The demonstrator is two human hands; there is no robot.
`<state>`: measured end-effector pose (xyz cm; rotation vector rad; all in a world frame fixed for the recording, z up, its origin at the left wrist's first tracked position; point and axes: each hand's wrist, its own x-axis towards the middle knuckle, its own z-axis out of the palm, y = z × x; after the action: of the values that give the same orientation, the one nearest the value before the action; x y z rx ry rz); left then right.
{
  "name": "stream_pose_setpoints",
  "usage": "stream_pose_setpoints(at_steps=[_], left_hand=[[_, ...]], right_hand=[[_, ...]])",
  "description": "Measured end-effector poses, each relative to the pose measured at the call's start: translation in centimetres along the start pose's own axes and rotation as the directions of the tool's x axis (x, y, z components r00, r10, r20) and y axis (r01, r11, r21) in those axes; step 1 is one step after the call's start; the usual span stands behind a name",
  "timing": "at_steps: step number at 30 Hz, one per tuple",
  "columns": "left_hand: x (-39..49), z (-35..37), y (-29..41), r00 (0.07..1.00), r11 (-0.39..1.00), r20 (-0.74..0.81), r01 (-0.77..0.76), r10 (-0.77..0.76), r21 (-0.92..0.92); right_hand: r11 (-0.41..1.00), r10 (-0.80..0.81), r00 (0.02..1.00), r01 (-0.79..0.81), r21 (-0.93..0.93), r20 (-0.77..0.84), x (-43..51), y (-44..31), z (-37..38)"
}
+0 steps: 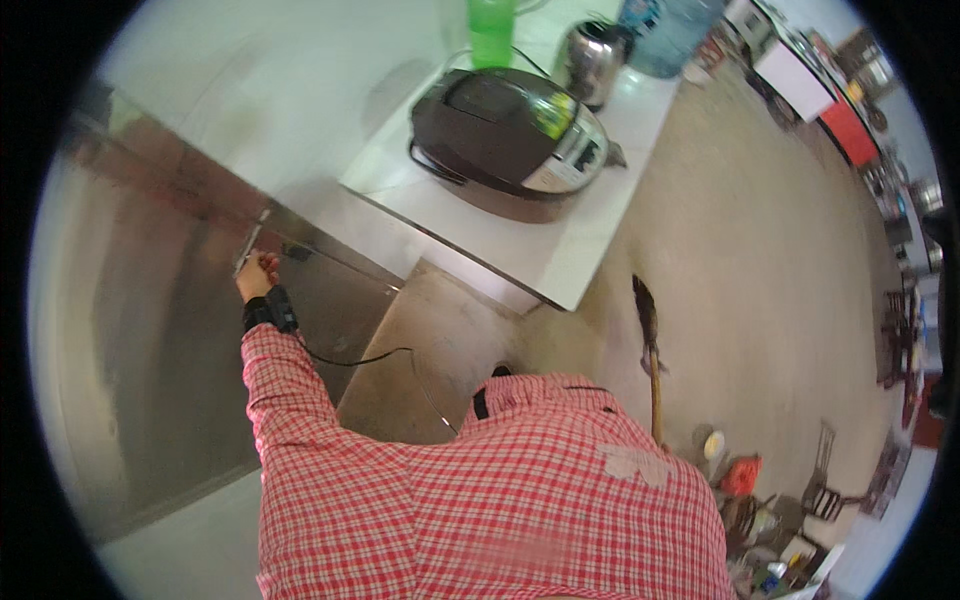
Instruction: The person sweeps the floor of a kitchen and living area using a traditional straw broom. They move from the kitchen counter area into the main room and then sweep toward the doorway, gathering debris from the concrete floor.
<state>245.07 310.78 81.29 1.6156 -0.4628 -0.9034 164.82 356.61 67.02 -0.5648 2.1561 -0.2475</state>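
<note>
My left hand (259,275) reaches out to the left and is closed around the lower end of a metal door handle (253,241). The handle sits on a large shiny metal door (187,337). A black wristband device (271,309) is strapped to my left wrist, and a dark cable (360,362) trails from it towards my body. My right hand is out of view. Ahead of me a dark rice cooker (487,127) with a silver control panel stands on a white-topped table (540,259).
Behind the rice cooker are a steel kettle (589,64), a green bottle (491,34) and a large blue water jug (671,34). A wooden-handled broom (654,375) lies to my right. A chair (823,487) and a red bag (741,474) stand farther off.
</note>
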Motion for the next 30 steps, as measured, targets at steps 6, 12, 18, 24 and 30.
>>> stream_pose_setpoints(at_steps=[6,12,18,24,30], left_hand=[[0.4,0.1,-0.3,0.998,0.996,0.052,0.033,-0.029,-0.079],[-4.3,3.5,-1.7,0.999,0.972,0.038,-0.025,0.035,-0.234],[-16.0,7.5,-2.1,0.982,0.979,0.010,-0.184,0.186,-0.092],[-26.8,10.0,4.3,0.982,0.981,-0.019,-0.187,0.187,-0.043],[-37.7,12.4,3.4,0.959,0.984,-0.225,0.160,-0.173,-0.072]], right_hand=[[0.986,-0.096,0.988,0.110,0.122,-0.119,-3.7,0.9,-1.9],[0.988,0.056,0.990,-0.037,0.149,-0.129,-5.4,-3.5,-4.4],[0.910,0.064,0.998,-0.059,0.411,0.001,-1.0,-5.9,-8.3],[0.855,-0.079,0.995,0.034,0.518,0.064,6.5,-9.7,-15.7],[0.928,-0.167,0.976,0.107,0.358,0.140,19.4,-17.8,-23.8]])
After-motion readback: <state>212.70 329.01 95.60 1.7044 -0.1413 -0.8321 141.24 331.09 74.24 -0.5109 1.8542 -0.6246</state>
